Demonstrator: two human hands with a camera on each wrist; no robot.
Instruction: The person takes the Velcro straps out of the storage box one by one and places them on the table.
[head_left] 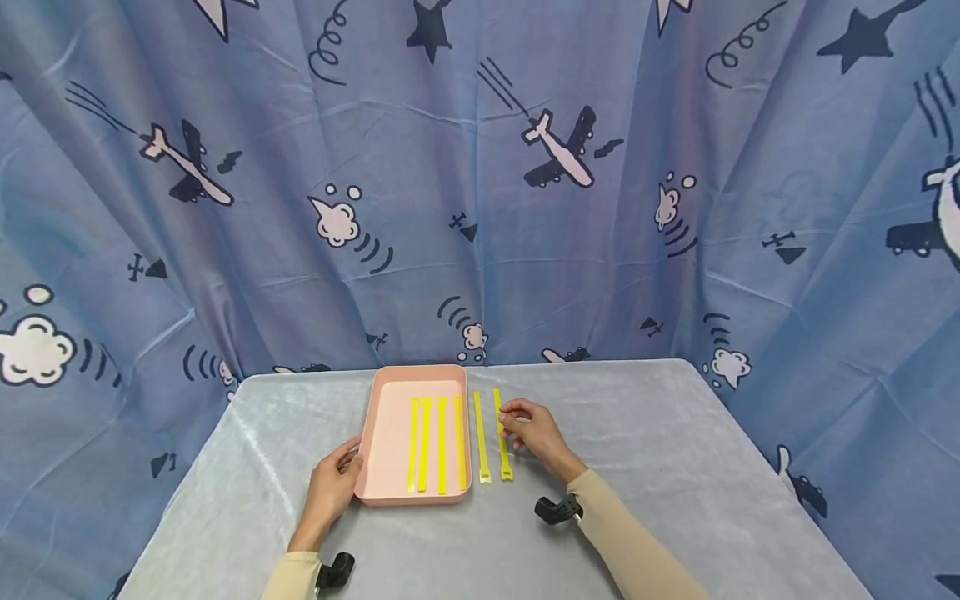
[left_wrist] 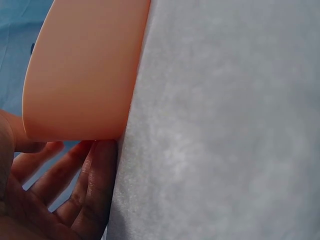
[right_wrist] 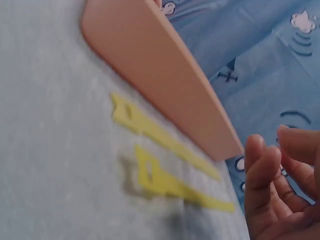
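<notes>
Yellow slotted cable straps lie in and beside a pink tray. My left hand is at the tray's left side, its extended fingers touching the wall. To the right of the tray, two straps lie side by side on the table, slotted heads toward me. My right hand hovers over the outer strap, thumb and fingers bent with a gap between them. In the right wrist view this strap's head casts a shadow on the cloth, and the hand stands apart from it. The inner strap lies nearer the tray.
Several yellow straps lie lengthwise in the right half of the tray. A grey cloth covers the table. Behind its far edge hangs a blue curtain printed with planes and stars. Each wrist wears a black camera mount.
</notes>
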